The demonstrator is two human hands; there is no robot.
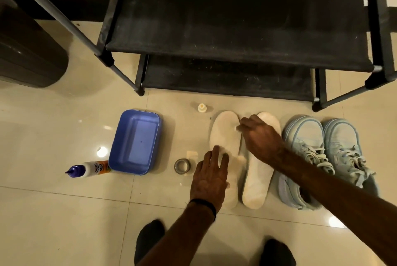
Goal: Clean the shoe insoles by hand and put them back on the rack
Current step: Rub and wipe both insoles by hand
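Pressing left insole [225,137]: left hand [209,180] flat, fingers spread; right hand [261,137] grip pinching something unclear.

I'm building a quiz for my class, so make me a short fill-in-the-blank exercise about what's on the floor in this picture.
1. The two insoles lie between the tape roll and the pair of light blue ____.
2. The basin left of the insoles is ____ in colour.
3. The glue bottle lies on its ____.
4. The shelves of the rack hold ____ shoes.

Missing words: shoes; blue; side; no
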